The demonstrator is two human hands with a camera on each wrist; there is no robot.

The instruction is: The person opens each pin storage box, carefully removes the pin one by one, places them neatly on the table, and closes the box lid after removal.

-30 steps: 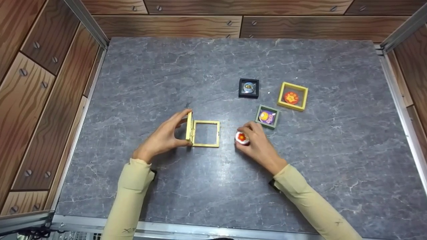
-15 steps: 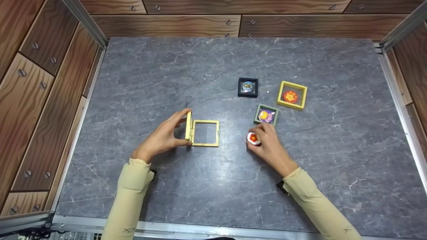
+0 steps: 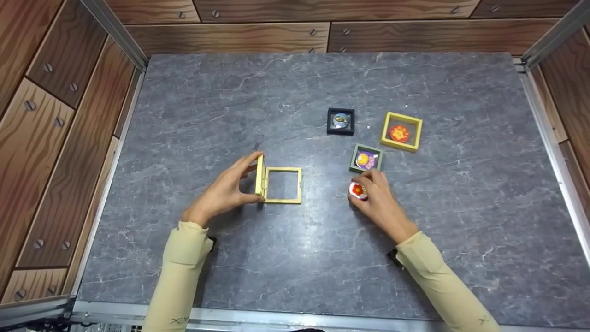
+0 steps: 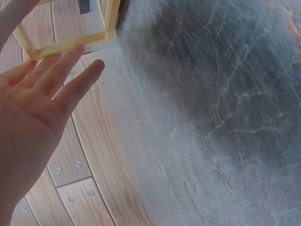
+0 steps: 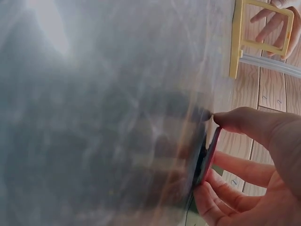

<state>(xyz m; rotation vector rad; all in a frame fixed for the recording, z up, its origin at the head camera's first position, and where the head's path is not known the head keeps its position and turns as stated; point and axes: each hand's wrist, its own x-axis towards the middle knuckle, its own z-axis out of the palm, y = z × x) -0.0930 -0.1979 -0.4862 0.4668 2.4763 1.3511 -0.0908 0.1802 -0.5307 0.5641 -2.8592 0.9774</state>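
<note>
A yellow hinged display frame [image 3: 300,185] stands unfolded on the grey table, one half flat and the other upright. My left hand [image 3: 222,191] holds the upright half between thumb and fingers; in the left wrist view, fingertips touch the yellow rim [image 4: 70,43]. To the right, my right hand [image 3: 381,205] pinches a round badge [image 3: 357,190] with a red flower on white. The right wrist view shows this badge [image 5: 211,153] edge-on, low over the table surface. Just beyond the right fingers lies a green frame [image 3: 353,159] with a yellow animal-face picture inside.
Farther back sit a black frame [image 3: 341,110] with a round blue picture and a second yellow frame [image 3: 420,133] with a red and orange badge. Wood-patterned panels [image 3: 230,37] border the marbled table [image 3: 239,101] at the back and sides.
My right hand has slid right with the flower badge, away from the hinged yellow frame and up to the green frame's near edge. My left hand stays put.
</note>
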